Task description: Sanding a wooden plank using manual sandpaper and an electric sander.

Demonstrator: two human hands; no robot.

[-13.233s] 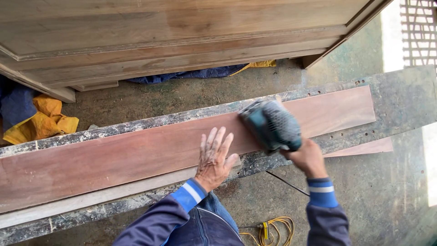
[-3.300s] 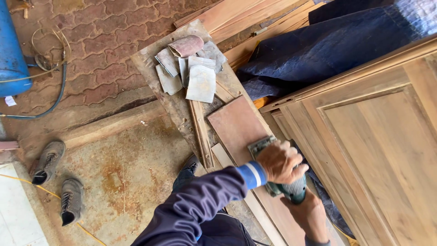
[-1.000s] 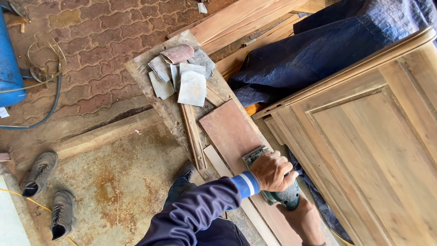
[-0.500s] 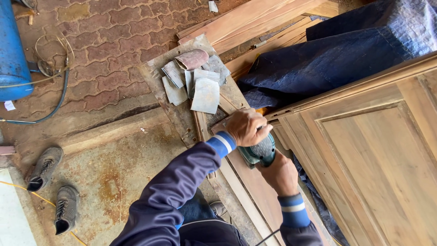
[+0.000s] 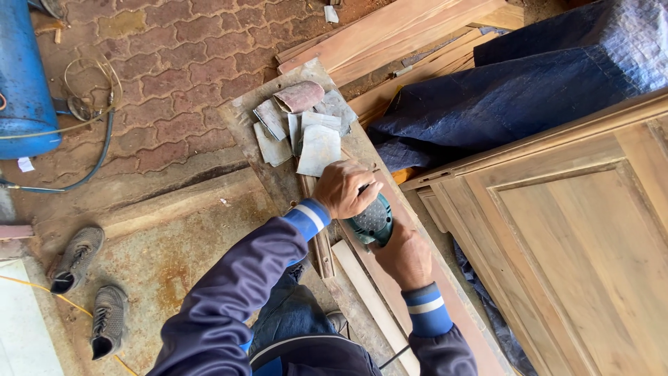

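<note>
Gripping a green sander (image 5: pixel 373 221) from 2 sides, the person works over a long reddish board (image 5: pixel 417 292) in the head view, the only view there is. The left hand (image 5: pixel 346 188) lies on top of the tool's front end, its fingers (image 5: pixel 367 193) curled down over the housing and clenched on it. The right hand (image 5: pixel 404 256) holds the rear of the same tool, fingers wrapped under and around the body so the tips are hidden. Both wrists come out of dark blue sleeves with light blue and white cuffs.

Under the fingers of both hands, the sander sits flat on the board, close to the board's far end. Just beyond the left fingertips lies a loose pile of sandpaper sheets (image 5: pixel 306 129), grey and curled, resting on a worn plank (image 5: pixel 268 150) that carries the board. Beside the right hand, toward the person's body, a pale thin strip of wood (image 5: pixel 372 299) lies along the board.

Off to the right of the hands stands a large wooden door panel (image 5: pixel 577 244), and past the fingertips a dark blue tarp (image 5: pixel 515 83) covers stacked timber. Well to the left of the left arm, 2 grey shoes (image 5: pixel 90 285) sit on the rusty floor, and a blue tank (image 5: pixel 24 76) stands on the brick paving.
</note>
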